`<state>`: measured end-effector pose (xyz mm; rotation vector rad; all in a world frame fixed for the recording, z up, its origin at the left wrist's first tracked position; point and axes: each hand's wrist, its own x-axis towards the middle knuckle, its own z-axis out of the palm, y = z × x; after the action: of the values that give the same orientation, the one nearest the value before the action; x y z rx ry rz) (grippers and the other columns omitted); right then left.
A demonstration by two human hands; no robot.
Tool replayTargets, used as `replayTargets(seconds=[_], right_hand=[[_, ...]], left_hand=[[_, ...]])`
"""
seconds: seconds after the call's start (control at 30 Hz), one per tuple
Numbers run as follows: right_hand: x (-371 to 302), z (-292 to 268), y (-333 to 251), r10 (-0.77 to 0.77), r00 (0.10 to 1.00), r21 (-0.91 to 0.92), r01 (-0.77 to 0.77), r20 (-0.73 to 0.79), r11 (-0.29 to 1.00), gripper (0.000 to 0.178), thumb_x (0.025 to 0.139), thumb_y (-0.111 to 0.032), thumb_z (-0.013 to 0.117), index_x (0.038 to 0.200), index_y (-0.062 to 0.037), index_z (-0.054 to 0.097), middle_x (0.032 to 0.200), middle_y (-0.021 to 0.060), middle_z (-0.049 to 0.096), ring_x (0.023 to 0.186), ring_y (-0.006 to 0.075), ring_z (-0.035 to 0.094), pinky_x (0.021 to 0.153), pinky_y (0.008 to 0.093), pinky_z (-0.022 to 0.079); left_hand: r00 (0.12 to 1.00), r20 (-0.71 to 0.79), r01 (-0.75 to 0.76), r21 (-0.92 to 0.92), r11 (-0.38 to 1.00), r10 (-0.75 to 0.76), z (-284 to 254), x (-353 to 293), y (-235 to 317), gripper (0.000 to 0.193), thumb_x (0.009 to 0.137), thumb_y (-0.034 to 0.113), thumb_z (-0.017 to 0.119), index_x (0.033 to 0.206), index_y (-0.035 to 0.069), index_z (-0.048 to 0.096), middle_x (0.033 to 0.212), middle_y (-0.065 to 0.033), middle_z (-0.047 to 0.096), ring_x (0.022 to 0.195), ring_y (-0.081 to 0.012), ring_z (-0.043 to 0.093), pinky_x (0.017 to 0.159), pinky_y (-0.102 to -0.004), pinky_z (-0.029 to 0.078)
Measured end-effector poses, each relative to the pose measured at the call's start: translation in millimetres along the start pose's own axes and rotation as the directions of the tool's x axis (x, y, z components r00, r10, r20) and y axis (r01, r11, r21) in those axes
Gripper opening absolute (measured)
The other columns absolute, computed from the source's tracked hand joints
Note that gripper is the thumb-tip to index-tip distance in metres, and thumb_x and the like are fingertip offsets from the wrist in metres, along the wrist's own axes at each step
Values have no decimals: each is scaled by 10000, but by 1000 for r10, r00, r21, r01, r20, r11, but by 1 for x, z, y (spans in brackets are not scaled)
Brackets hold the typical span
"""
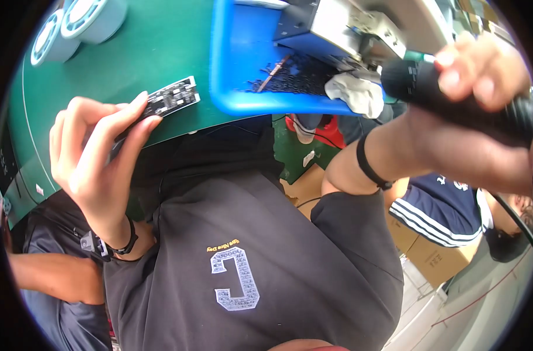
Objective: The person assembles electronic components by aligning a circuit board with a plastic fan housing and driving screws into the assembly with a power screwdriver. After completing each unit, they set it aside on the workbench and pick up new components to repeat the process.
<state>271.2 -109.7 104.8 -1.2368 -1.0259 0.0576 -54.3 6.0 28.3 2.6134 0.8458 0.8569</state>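
Note:
My left hand is closed, pinching a small black-and-white circuit board between thumb and fingers over the green table. The board is tilted, with one end sticking out past the fingertips. At the upper right, my right hand wraps around a black cylindrical tool, which looks like an electric screwdriver. Its narrow metal nose points left, over the blue tray. Motion blurs part of this hand and the tool's rear end. Below the nose, a crumpled white cloth hangs on the tray's rim.
Inside the tray stand a metal box-shaped machine and a heap of small black parts. Two white reels rest on the green table. Another person's arm is at left; a co-worker in navy is beside cardboard boxes.

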Motion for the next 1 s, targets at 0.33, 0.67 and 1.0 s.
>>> replayTargets(seconds=[0.33,0.67,1.0], right_hand=[[-57,91,-35,-252,962,304,211,104,929,469,947,-548,495,1036,-90,542,699,40,459,474,169,434,480,326,390],[-53,106,-32,-206,894,275,98,397,957,507,956,-552,471,1104,-77,565,738,61,475,503,191,456,483,361,418],[-51,104,-33,-150,909,311,24,388,950,526,947,-555,481,1137,-78,596,750,60,486,516,189,470,495,371,439]], left_hand=[[999,-4,-54,-55,997,53,3,7,-4,316,609,160,900,902,106,795,759,11,601,695,-152,561,639,-290,397],[999,-32,-17,-55,998,15,0,12,1,294,620,209,882,891,137,792,774,32,617,686,-140,557,643,-281,389],[999,-40,-19,-66,998,16,-1,15,1,293,619,205,880,890,134,795,772,29,615,682,-142,553,639,-283,397]])
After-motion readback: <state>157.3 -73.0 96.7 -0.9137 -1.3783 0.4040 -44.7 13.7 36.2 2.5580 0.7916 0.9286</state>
